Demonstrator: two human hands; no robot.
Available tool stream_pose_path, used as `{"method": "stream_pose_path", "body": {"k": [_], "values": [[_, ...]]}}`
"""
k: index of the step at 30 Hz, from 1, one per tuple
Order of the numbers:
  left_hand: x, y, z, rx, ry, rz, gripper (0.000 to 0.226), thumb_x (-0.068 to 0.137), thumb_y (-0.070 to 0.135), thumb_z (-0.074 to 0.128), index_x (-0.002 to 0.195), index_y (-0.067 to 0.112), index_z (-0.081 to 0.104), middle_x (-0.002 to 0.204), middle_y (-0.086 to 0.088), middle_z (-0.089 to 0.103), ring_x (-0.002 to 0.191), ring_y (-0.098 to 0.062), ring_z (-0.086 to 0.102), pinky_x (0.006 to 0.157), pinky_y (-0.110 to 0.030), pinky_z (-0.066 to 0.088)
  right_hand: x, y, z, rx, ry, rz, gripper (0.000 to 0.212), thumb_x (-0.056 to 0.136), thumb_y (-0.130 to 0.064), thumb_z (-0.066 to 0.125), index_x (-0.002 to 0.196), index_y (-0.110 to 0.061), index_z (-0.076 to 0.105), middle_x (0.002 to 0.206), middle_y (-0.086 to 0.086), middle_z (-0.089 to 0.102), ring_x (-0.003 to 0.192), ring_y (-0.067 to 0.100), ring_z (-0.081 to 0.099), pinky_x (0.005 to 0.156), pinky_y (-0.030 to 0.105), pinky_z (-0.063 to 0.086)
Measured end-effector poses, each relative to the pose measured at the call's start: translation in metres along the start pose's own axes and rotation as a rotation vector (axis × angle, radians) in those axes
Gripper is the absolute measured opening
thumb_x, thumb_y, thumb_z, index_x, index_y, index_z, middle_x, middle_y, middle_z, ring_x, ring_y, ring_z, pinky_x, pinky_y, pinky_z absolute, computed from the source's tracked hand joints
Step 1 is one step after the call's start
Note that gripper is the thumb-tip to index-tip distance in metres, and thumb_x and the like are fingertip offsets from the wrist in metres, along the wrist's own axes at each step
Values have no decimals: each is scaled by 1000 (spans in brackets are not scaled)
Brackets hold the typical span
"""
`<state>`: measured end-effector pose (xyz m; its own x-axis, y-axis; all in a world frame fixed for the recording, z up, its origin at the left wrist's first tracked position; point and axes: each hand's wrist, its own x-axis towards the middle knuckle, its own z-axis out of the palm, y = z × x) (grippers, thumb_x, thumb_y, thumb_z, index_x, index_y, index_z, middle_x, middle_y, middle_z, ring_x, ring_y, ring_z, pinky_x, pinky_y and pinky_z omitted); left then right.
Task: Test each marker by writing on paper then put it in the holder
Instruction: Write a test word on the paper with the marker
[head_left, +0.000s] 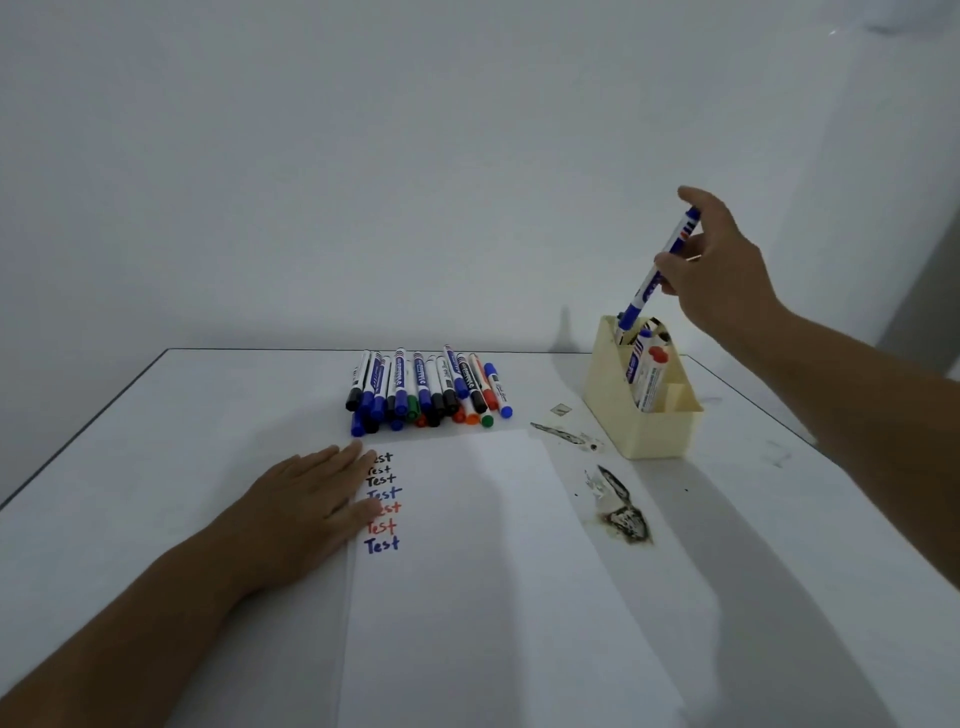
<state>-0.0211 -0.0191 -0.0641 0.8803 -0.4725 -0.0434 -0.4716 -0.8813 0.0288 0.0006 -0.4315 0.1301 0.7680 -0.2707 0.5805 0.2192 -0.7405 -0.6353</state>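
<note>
plain room: bare white wall (363, 156), stained table (727, 519).

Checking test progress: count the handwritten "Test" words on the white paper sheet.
7 in one column on the white paper sheet: three black on top, then blue, two red, blue lowest. The flat left hand overlaps several and may hide more.

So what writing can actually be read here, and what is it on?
"Test": handwritten seven times in a column on the paper, in black, blue and red; the left hand covers the start of some lines.
Print on the blue marker held by the right hand: too blurred to read.
Labels on the pile of markers and on those in the holder: too small to read.
</note>
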Motion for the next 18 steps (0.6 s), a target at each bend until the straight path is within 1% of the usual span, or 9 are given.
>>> {"method": "stream_pose_path", "body": {"k": [2, 5, 6, 8, 10, 12, 15, 17, 18], "values": [[2, -3, 4, 55, 8, 31, 125, 54, 85, -40, 158, 28, -4, 163, 8, -14, 152, -9, -8, 124, -35, 6, 1, 7, -2, -70, -30, -15, 60, 94, -15, 60, 144, -42, 40, 99, 3, 68, 87, 21, 69, 66, 20, 47], [4, -10, 12, 25, 99, 34, 101, 81, 79, -22, 160, 25, 9, 167, 7, 4, 153, -10, 0, 124, -38, 10, -1, 16, 0, -117, -115, 14, 55, 93, -12, 63, 137, -42, 50, 98, 4, 70, 81, 20, 69, 56, 17, 45], [4, -11, 12, 26, 109, 31, 97, 84, 78, -19, 160, 24, 11, 167, 7, 6, 153, -11, 1, 124, -39, 10, -3, 18, 2, -137, -147, 20, 52, 93, -12, 64, 133, -42, 52, 97, 4, 71, 77, 17, 69, 55, 18, 46], [4, -10, 11, 29, 111, 32, 102, 79, 81, -22, 159, 26, 7, 166, 8, 1, 153, -9, -1, 124, -38, 9, -6, 24, 6, -174, -212, 35, 45, 94, -14, 64, 127, -43, 55, 97, 2, 71, 74, 14, 68, 56, 23, 49], [2, -4, 4, 15, 45, 28, 118, 60, 88, -33, 157, 30, -3, 162, 13, -12, 151, -6, -6, 124, -35, 7, -9, 30, 11, -194, -262, 55, 37, 96, -16, 63, 123, -41, 56, 98, 1, 71, 71, 16, 68, 55, 26, 51], [0, 0, -3, -11, 2, 0, 129, 46, 91, -38, 156, 31, -7, 159, 15, -16, 151, -4, -8, 124, -32, 5, -11, 36, 17, -189, -291, 79, 33, 96, -16, 61, 119, -40, 57, 99, 1, 69, 72, 17, 67, 54, 27, 52], [-1, 0, -3, -41, 15, -8, 131, 45, 92, -36, 157, 32, -4, 160, 15, -13, 151, -4, -7, 124, -30, 3, -13, 40, 21, -204, -294, 119, 28, 97, -19, 57, 116, -40, 60, 99, -5, 66, 75, 18, 66, 53, 31, 53], [-1, 0, -3, -37, 12, 6, 130, 46, 92, -35, 157, 32, -4, 162, 13, -12, 151, -4, -7, 124, -30, 4, -11, 42, 22, -216, -302, 131, 22, 97, -21, 56, 108, -38, 66, 95, -5, 67, 72, 16, 64, 57, 32, 53], [-1, 0, -2, -27, 7, 11, 130, 46, 92, -36, 157, 32, -5, 162, 13, -13, 151, -4, -7, 124, -31, 4, -10, 42, 22, -214, -309, 138, 21, 97, -22, 56, 103, -37, 69, 93, -5, 68, 69, 14, 62, 56, 31, 51]]}}
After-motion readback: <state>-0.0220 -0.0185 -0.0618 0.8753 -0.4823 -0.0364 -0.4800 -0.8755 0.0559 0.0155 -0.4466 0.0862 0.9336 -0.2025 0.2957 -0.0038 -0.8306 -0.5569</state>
